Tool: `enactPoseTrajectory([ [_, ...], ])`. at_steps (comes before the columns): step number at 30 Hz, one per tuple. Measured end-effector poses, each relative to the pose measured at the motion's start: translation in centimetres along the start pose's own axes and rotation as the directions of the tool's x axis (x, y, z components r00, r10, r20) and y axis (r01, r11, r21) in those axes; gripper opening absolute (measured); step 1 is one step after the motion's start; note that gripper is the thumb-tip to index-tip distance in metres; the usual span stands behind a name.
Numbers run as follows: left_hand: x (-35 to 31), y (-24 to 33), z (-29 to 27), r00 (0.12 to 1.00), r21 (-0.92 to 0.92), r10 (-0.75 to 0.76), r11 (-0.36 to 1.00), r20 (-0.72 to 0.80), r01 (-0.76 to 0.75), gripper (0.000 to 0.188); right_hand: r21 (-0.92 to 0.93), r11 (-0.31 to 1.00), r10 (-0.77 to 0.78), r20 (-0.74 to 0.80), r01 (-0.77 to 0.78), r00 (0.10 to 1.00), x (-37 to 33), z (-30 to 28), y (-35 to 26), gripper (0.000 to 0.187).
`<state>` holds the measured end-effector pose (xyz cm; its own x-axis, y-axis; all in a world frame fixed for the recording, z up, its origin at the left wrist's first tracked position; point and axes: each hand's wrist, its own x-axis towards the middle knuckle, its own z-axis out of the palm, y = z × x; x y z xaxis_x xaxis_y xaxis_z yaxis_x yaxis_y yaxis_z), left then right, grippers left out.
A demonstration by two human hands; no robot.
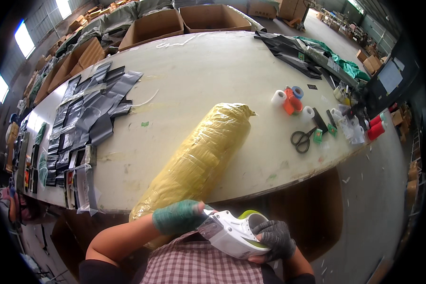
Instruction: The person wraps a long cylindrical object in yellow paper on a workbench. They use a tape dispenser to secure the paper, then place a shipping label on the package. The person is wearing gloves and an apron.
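Observation:
Close to my body, below the table's near edge, a white tape dispenser (233, 233) holds a roll of tape with a yellow-green core. My right hand (275, 240), in a dark grey glove, is wrapped round the roll end of it. At the cutting end is my left hand (179, 217), covered in a green wrap, its fingers closed against the dispenser; what they pinch is hidden. A long yellow bundle (194, 163) in shiny clear film lies slanting across the table, its near end beside my left forearm.
On the pale table (184, 80), grey plastic bags (90, 102) are spread at left and dark sheets (288, 54) at far right. Scissors (302, 140), tape rolls (293, 102) and red spools (377, 127) sit at right. Open cardboard boxes (215, 18) stand beyond the far edge.

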<state>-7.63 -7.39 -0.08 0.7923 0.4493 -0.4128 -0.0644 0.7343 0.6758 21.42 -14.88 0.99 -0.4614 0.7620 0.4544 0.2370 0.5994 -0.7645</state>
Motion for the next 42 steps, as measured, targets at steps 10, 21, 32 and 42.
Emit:
enactPoseTrajectory([
  [10, -2.9, -0.9, 0.3, 0.985, -0.047, -0.112, 0.993, -0.133, 0.107, 0.034, 0.036, 0.999, 0.011, 0.047, -0.013, 0.999, -0.8, 3.6, -2.8, 0.042],
  [21, -8.3, 7.8, -16.1, 0.626, 0.784, 0.610, 0.620, -0.486, 0.005, 0.014, 0.469, 0.573, 0.734, 0.069, -0.672, 0.675, -7.5, 2.4, -5.6, 0.046],
  [32, -2.1, 1.5, -9.4, 0.563, 0.722, 0.715, -0.119, -0.415, 0.682, 0.081, 0.114, 0.577, 0.807, 0.069, -0.809, 0.586, -6.6, 12.1, 4.9, 0.049],
  [42, -1.2, -5.1, -2.3, 0.949, 0.677, 0.316, -0.699, 0.006, 0.228, 0.061, 0.064, 0.398, 0.908, 0.114, -0.915, 0.403, -12.0, 12.9, 12.3, 0.060],
])
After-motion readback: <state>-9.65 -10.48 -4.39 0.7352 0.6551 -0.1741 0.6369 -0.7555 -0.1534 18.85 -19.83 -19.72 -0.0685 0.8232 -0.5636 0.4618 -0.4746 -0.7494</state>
